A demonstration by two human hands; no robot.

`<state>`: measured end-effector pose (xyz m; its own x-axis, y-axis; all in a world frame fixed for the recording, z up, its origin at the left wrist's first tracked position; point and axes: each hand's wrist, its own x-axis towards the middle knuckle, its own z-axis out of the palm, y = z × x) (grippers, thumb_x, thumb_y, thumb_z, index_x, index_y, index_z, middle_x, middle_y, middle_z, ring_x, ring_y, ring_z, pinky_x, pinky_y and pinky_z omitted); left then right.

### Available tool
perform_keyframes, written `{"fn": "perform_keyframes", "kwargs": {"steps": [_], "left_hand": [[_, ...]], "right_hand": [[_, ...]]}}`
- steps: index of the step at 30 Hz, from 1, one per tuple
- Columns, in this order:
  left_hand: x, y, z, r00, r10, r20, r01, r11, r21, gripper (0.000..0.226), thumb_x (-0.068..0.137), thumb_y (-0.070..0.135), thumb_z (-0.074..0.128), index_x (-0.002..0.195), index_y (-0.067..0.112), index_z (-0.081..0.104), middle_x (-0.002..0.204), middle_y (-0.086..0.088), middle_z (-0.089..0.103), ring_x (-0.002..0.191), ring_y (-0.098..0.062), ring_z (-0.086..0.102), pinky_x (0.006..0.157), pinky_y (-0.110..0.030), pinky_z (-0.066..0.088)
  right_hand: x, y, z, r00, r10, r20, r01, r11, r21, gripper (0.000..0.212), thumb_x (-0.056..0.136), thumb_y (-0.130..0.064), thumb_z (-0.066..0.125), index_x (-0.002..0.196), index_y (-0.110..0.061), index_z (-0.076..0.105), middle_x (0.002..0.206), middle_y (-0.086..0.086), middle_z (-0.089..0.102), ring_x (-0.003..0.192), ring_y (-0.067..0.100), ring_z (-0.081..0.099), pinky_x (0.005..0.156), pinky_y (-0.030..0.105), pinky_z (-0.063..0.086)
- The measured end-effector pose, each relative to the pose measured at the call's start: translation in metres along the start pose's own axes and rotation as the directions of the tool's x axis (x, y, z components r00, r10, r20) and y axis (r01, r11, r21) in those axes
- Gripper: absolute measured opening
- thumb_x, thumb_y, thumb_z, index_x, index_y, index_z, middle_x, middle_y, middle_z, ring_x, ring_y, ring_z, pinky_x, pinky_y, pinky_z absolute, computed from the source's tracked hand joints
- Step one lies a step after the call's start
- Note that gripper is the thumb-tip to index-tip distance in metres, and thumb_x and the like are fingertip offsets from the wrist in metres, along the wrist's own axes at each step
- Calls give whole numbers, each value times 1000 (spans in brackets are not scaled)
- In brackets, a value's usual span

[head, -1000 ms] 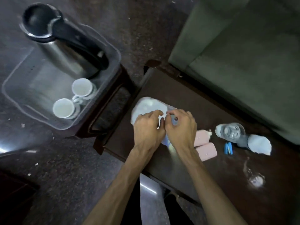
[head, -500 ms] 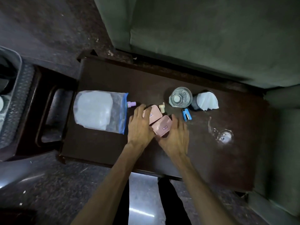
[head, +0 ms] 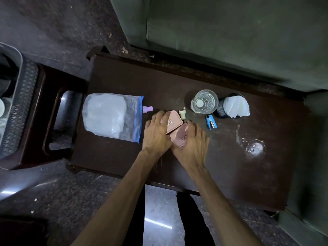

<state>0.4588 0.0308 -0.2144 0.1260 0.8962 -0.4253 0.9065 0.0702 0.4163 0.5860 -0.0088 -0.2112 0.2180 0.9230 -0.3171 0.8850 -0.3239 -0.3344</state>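
Two pink lidded boxes lie touching on the dark wooden table (head: 230,166). My left hand (head: 156,134) holds the upper pink box (head: 174,121) from its left side, fingers curved over the edge. My right hand (head: 192,144) grips the lower pink box (head: 180,135) from the right, with the thumb below it. Left of my hands lies a clear zip bag (head: 110,116) with a blue seal and white contents.
A small pink cap (head: 147,109) sits by the bag's seal and a cream cap (head: 182,113) by the upper box. Behind stand a glass of water (head: 204,102), a black cup of white tissue (head: 232,106) and a blue stapler (head: 211,122). A grey sofa lies beyond the table.
Both hands left the zip bag's seal and moved right onto the two pink boxes. The view swung right, and the tray with the kettle slid out at the left.
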Motion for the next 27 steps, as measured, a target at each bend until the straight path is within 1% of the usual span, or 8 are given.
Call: {"fn": "perform_keyframes", "kwargs": {"steps": [5, 9, 11, 15, 17, 19, 24, 27], "left_hand": [[-2, -21, -17, 981, -46, -188, 35, 998, -60, 59, 75, 16, 61, 133, 6, 60, 136, -12, 61, 126, -35, 57, 98, -45, 47], [7, -53, -36, 955, -127, -268, 132, 991, -2, 53, 71, 5, 60, 124, 6, 64, 123, -16, 62, 109, -39, 60, 85, -45, 47], [15, -72, -46, 952, -138, -275, 156, 987, 46, 61, 68, 5, 66, 128, 7, 61, 129, -16, 58, 113, -38, 58, 87, -45, 45], [39, -117, -71, 966, -97, -240, 132, 982, 137, 81, 68, 5, 66, 147, 9, 48, 153, -15, 44, 146, -34, 39, 114, -49, 34], [52, -133, -82, 990, -76, -121, 102, 970, 223, 87, 71, 11, 70, 153, 8, 40, 154, -14, 44, 152, -33, 31, 123, -55, 21], [61, -146, -91, 997, -82, 4, 78, 954, 290, 91, 73, 18, 75, 155, 9, 37, 148, -14, 50, 148, -34, 36, 124, -56, 18], [64, -171, -110, 995, -89, 52, 74, 968, 239, 63, 75, 20, 77, 136, 14, 63, 124, -15, 60, 123, -38, 51, 109, -51, 37], [57, -193, -130, 993, -114, 28, 115, 993, -16, 34, 74, 14, 75, 106, 1, 72, 102, -17, 61, 101, -38, 59, 81, -39, 44]], "right_hand": [[1, -30, -4, 983, -123, -139, 141, 981, 130, 49, 74, -21, 78, 122, -16, 70, 120, 6, 71, 108, 29, 64, 90, 40, 47], [10, -74, 0, 999, 0, 39, -8, 977, 214, 11, 87, -27, 71, 94, -21, 77, 85, 2, 79, 81, 32, 71, 66, 31, 44], [13, -93, 10, 985, 72, 159, -98, 982, 160, 25, 88, -43, 70, 89, -18, 76, 84, 6, 79, 86, 36, 72, 66, 33, 44], [7, -117, 39, 910, 157, 383, -175, 984, 12, 67, 75, -74, 72, 97, -11, 71, 102, 12, 77, 100, 37, 71, 68, 34, 42], [0, -123, 51, 860, 194, 472, -226, 974, 10, 67, 73, -74, 73, 102, -13, 71, 105, 11, 78, 103, 34, 72, 71, 34, 44], [-8, -127, 60, 836, 210, 506, -278, 959, 62, 54, 79, -64, 72, 99, -14, 73, 101, 8, 79, 101, 33, 74, 72, 32, 49], [-18, -138, 62, 928, 184, 325, -283, 914, 291, 20, 82, -30, 71, 77, -11, 72, 74, 6, 74, 76, 30, 70, 69, 38, 57], [-10, -143, 49, 951, 208, 229, -303, 773, 558, 17, 83, -23, 73, 70, -13, 67, 65, -4, 65, 62, 11, 58, 64, 33, 46]]}}
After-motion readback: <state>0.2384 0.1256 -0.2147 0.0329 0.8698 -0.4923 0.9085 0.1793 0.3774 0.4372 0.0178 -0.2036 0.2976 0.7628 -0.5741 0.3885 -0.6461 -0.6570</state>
